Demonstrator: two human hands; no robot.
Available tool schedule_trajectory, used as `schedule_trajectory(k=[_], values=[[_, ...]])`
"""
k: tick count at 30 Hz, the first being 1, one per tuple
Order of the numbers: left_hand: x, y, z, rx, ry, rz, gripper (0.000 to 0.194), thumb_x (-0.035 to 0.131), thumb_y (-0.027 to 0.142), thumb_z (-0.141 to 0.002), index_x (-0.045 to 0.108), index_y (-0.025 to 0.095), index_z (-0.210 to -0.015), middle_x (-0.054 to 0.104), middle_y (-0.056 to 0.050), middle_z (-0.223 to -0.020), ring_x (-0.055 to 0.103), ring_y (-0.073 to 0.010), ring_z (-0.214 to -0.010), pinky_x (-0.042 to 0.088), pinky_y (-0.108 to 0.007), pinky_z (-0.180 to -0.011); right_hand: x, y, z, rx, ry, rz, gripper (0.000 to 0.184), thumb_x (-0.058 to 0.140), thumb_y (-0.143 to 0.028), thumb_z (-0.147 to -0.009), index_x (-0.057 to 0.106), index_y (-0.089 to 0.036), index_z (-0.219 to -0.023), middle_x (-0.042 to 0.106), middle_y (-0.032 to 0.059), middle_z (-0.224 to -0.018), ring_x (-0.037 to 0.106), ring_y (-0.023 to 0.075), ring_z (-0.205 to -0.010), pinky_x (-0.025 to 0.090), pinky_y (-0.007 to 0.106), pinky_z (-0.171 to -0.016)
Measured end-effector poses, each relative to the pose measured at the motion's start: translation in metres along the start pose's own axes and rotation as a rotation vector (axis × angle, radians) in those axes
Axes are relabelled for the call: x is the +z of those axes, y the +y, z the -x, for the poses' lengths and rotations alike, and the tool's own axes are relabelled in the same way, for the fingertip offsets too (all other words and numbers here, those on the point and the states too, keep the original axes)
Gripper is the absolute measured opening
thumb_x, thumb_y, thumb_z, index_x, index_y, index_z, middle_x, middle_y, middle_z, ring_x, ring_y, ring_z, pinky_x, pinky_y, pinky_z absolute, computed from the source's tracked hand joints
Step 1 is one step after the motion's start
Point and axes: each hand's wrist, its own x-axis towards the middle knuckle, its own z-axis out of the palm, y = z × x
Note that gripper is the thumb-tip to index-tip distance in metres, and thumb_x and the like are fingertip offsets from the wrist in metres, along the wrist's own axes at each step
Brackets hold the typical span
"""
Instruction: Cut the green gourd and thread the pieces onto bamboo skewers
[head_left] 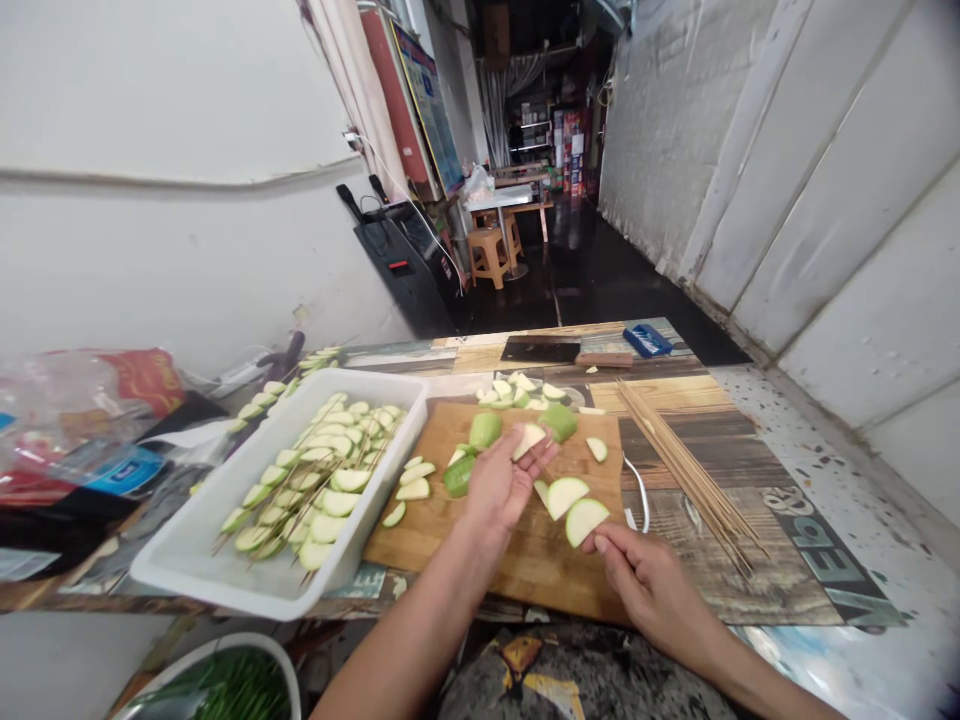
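Observation:
My left hand (506, 475) is over the cutting board (517, 575), with its thumb and fingers around a pale half-moon zucchini slice (529, 441). Near the board's right edge, my right hand (649, 580) pinches the end of a skewer, mostly hidden behind the slices. Threaded on it are half-moon zucchini slices (587, 522) with green rims. Around my left hand lie green zucchini chunks (485, 430), and a loose slice (597, 449) sits to the right. Further cut pieces (517, 390) are heaped at the board's far edge.
Left of the board, a white plastic tub (292, 605) holds several filled skewers. Bare bamboo skewers (690, 475) lie on the right. A cleaver (541, 349) and a blue packet (648, 340) are at the back. Below left stands a bowl of green vegetables (244, 685).

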Motion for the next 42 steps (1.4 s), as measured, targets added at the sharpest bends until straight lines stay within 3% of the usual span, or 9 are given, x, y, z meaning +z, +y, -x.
schedule_trajectory(k=[13,26,35,42], values=[[-0.004,-0.006,0.002,0.016,-0.077,-0.001,0.006,0.054,0.012,-0.079,0.057,0.008,-0.077,0.067,-0.012,-0.082,0.066,-0.0215,-0.081,0.050,-0.042,-0.083,0.002,-0.001,0.001,0.000,0.007,0.017,0.028,0.033,-0.028,-0.090,0.057,-0.017,-0.080,0.050,-0.0026,-0.056,0.044,0.0111,-0.048,0.030,0.022,-0.048],[-0.006,-0.008,0.003,0.004,-0.074,-0.015,0.004,0.054,0.012,-0.078,0.057,0.008,-0.077,0.068,-0.012,-0.080,0.065,-0.0222,-0.082,0.048,-0.045,-0.084,0.003,0.000,0.001,-0.011,0.017,0.038,0.029,0.033,-0.028,-0.090,0.060,-0.017,-0.084,0.054,-0.0010,-0.058,0.048,0.0125,-0.049,0.033,0.023,-0.049],[-0.001,-0.019,0.012,-0.039,-0.123,-0.085,0.012,0.053,0.017,-0.079,0.061,0.009,-0.075,0.067,-0.010,-0.079,0.065,-0.0214,-0.076,0.050,-0.041,-0.082,0.003,0.000,-0.003,-0.021,0.026,0.024,0.029,0.033,-0.026,-0.090,0.060,-0.017,-0.089,0.063,0.0027,-0.071,0.056,0.0154,-0.061,0.038,0.025,-0.057],[-0.003,-0.024,0.012,-0.064,-0.120,-0.108,0.014,0.052,0.019,-0.079,0.062,0.008,-0.076,0.066,-0.011,-0.080,0.063,-0.0187,-0.072,0.051,-0.035,-0.076,0.005,0.003,-0.005,-0.012,0.034,0.069,0.029,0.032,-0.028,-0.090,0.059,-0.017,-0.085,0.062,0.0028,-0.067,0.055,0.0154,-0.058,0.038,0.025,-0.055]])
